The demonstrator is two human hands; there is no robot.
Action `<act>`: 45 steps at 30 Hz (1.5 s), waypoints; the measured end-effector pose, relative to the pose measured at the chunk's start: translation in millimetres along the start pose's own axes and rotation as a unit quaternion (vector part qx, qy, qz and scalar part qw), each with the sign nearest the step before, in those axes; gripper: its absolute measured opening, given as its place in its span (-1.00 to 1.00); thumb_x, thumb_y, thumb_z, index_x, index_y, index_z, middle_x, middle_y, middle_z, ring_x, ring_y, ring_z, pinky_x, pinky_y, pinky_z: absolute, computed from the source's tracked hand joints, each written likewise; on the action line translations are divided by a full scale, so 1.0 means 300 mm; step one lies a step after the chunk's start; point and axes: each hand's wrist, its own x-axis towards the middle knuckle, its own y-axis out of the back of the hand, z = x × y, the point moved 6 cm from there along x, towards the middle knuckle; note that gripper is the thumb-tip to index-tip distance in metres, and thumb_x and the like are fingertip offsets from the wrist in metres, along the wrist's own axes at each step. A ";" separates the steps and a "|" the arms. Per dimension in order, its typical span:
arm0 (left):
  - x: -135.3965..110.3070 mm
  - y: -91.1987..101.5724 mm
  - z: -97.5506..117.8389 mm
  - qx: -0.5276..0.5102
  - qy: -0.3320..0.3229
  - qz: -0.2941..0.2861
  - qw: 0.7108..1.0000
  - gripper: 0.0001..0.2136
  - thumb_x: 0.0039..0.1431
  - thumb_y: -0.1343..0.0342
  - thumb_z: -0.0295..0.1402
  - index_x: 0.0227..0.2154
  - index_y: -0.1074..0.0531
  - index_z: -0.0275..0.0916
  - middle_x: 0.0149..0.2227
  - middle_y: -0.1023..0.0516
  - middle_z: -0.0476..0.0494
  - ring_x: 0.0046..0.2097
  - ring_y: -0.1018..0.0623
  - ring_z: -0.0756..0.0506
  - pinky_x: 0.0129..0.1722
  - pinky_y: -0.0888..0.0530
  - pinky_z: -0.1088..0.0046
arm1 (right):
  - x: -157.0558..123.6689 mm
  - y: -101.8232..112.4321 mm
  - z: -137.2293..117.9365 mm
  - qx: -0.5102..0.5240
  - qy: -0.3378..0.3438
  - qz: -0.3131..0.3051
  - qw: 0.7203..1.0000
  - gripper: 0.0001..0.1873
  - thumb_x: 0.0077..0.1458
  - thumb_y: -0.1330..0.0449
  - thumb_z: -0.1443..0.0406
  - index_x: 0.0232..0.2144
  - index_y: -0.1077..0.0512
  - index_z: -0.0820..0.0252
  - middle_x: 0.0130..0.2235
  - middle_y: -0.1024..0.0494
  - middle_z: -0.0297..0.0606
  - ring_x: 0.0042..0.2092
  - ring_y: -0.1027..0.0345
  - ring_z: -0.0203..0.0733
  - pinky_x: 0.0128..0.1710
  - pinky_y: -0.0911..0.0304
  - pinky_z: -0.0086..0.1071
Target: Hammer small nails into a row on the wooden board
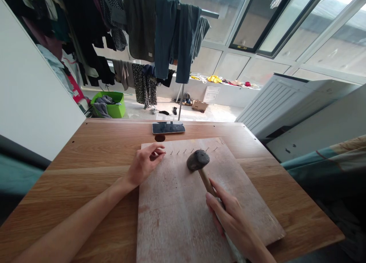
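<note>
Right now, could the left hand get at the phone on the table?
Probably yes. The left hand is near the far left corner of the board, and the phone lies beyond on the table, with only a dark round patch between and nothing tall in the way.

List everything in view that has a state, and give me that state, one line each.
Board: lying flat on the table
Nails: standing in a row near the board's far edge
Hammer: gripped by its handle, head over the board
Right hand: closed around the hammer's handle
Left hand: fingers curled; whether they pinch anything is too small to tell
Phone: lying flat, screen dark
Green basket: holding grey cloth
Blue trousers: hanging
</note>
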 end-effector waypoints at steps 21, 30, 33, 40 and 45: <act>0.006 -0.006 0.005 0.031 -0.028 -0.003 0.999 -0.82 0.18 -0.20 -0.45 -0.15 -0.51 -0.15 -0.22 -0.72 -0.05 -0.21 -0.70 -0.12 0.01 -0.54 0.26 | 0.113 -0.165 -0.206 -0.038 0.106 -0.072 0.991 -0.48 0.42 -0.02 0.14 0.31 -0.28 0.19 -0.42 -0.34 -0.44 -0.62 -0.16 -0.45 -0.68 -0.08 -0.56; 0.006 0.002 0.019 0.056 -0.038 -0.007 0.998 -0.79 0.12 -0.18 -0.54 -0.20 -0.52 -0.15 -0.22 -0.69 -0.05 -0.18 -0.67 -0.13 -0.04 -0.54 0.32 | 0.120 -0.178 -0.215 -0.051 0.097 -0.100 0.989 -0.45 0.40 -0.04 0.11 0.33 -0.27 0.19 -0.40 -0.38 -0.40 -0.62 -0.17 -0.43 -0.66 -0.12 -0.53; 0.004 -0.005 0.008 0.046 -0.034 -0.014 0.998 -0.81 0.17 -0.19 -0.49 -0.15 -0.51 -0.17 -0.20 -0.69 -0.08 -0.18 -0.68 -0.13 -0.01 -0.55 0.28 | 0.095 -0.167 -0.196 0.042 0.077 -0.106 0.991 -0.47 0.37 -0.07 0.05 0.26 -0.32 0.16 -0.42 -0.33 -0.46 -0.67 -0.15 -0.46 -0.73 -0.06 -0.56; -0.003 -0.010 0.023 0.102 -0.072 -0.013 0.992 -0.77 0.20 -0.24 -0.43 -0.09 -0.46 -0.21 -0.14 -0.65 -0.14 -0.10 -0.63 -0.16 0.03 -0.54 0.16 | -0.005 0.011 -0.018 0.304 -0.054 0.026 0.951 -0.35 0.14 -0.30 -0.09 0.14 -0.34 0.09 -0.46 -0.32 -0.53 -0.73 0.02 -0.48 -0.83 -0.04 -0.56; -0.003 -0.003 0.040 0.146 -0.097 -0.010 0.984 -0.75 0.21 -0.24 -0.37 -0.06 -0.43 -0.19 -0.09 -0.60 -0.16 -0.01 -0.57 -0.22 0.06 -0.52 0.10 | -0.046 0.082 0.062 0.368 -0.096 0.135 0.915 -0.39 0.05 -0.41 -0.05 0.01 -0.42 0.14 -0.38 -0.50 -0.38 -0.59 -0.22 -0.40 -0.67 -0.26 -0.53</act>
